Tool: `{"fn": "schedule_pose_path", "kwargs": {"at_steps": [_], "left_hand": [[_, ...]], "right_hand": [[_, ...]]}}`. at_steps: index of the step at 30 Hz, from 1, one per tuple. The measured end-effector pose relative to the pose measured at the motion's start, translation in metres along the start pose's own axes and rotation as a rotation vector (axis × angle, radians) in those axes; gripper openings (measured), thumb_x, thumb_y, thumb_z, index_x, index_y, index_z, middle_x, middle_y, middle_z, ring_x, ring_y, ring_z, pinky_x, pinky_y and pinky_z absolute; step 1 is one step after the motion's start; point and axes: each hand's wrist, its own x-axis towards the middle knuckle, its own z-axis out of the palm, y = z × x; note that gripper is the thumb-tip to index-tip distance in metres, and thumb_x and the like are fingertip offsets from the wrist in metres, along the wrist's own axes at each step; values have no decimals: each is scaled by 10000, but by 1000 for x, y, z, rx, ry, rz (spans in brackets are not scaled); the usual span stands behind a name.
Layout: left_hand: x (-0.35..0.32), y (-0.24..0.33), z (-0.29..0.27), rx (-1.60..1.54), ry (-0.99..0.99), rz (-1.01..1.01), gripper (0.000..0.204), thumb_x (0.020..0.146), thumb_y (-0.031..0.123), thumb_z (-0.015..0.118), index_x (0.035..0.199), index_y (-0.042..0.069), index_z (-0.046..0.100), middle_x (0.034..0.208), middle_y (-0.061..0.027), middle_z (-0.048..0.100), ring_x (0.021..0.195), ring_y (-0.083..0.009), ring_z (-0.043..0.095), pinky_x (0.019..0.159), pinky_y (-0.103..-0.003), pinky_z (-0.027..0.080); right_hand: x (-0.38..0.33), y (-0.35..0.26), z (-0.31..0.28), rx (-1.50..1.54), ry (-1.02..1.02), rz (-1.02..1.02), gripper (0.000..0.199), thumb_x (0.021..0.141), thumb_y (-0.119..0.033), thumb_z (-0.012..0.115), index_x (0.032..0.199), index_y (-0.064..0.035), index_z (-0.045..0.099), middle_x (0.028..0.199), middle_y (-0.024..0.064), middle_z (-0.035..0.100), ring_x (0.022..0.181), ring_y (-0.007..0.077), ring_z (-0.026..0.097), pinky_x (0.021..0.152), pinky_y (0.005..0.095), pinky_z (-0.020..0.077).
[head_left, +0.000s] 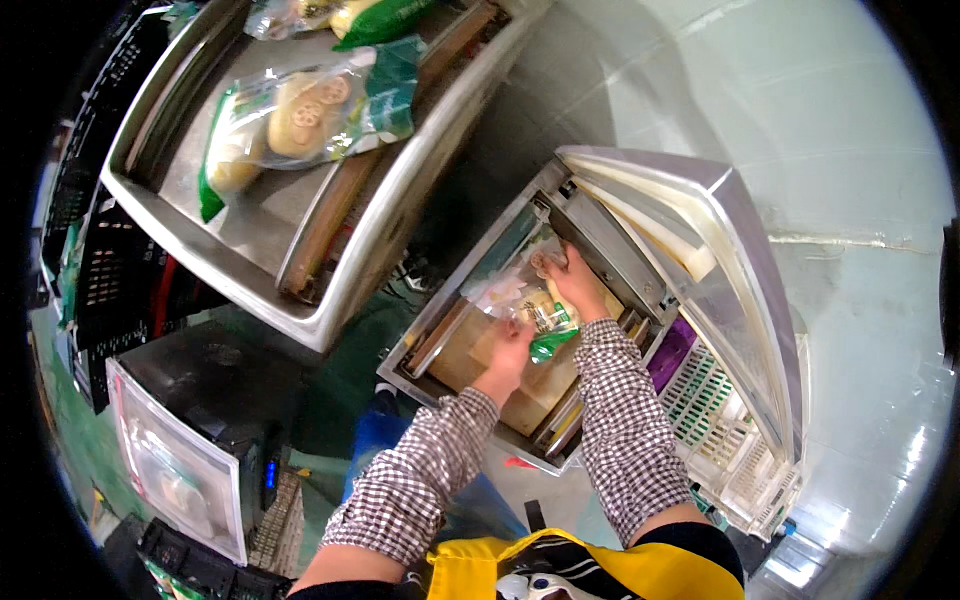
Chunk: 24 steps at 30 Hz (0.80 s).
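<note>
Both hands reach into the open chamber of a steel sealing machine and hold a clear plastic bag between them. The left hand is at the near end of the bag, its fingers curled down onto the plastic; the right hand is at the far end, fingers bent over the bag's edge close to the dark bar that runs along the chamber's far side. The bag lies flat on the tan floor of the chamber, stretched from one hand to the other, so each hand is closed on an end of it. How firmly either hand pinches the plastic cannot be told at this size.

The chamber's lid stands raised to the right, its pale inner seal facing the hands. A second machine sits far and to the left, with another bag of sliced lotus root lying in its tray. White plastic crates are stacked at the right, just below the lid, and dark crates stand at the far left. The floor shows green between the machines, and a pale wall curves behind the lid.

The held bag is see-through with a green printed band at its near corner and holds pale, cream-coloured slices. Both forearms wear checked sleeves, above a yellow apron.
</note>
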Motion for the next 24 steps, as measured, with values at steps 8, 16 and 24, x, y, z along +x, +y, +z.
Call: {"fn": "schedule_pose_path", "kwargs": {"at_steps": [8, 16, 24], "left_hand": [[-169, 234, -53, 938, 37, 1737, 205, 642, -32, 646, 834, 28, 608, 832, -113, 624, 728, -257, 602, 667, -331, 486], [-87, 366, -70, 1801, 549, 1410, 257, 741, 176, 633, 954, 41, 583, 1071, -123, 538, 1008, -300, 497, 837, -395, 417], [-123, 414, -161, 761, 588, 1814, 186, 760, -10, 637, 946, -6, 619, 934, -109, 629, 842, -195, 599, 702, -283, 483]], "right_hand": [[-70, -26, -17, 43, 215, -179, 471, 818, -247, 598, 1206, -15, 467, 1218, 190, 494, 1134, 310, 470, 933, 365, 381], [-147, -92, -12, 267, 93, -274, 426, 805, -225, 606, 1160, -14, 505, 1125, 183, 542, 1058, 319, 509, 916, 364, 396], [-218, -121, -39, 307, 139, -115, 388, 828, -240, 590, 1145, -27, 518, 1134, 151, 547, 1035, 286, 531, 880, 362, 427]]}}
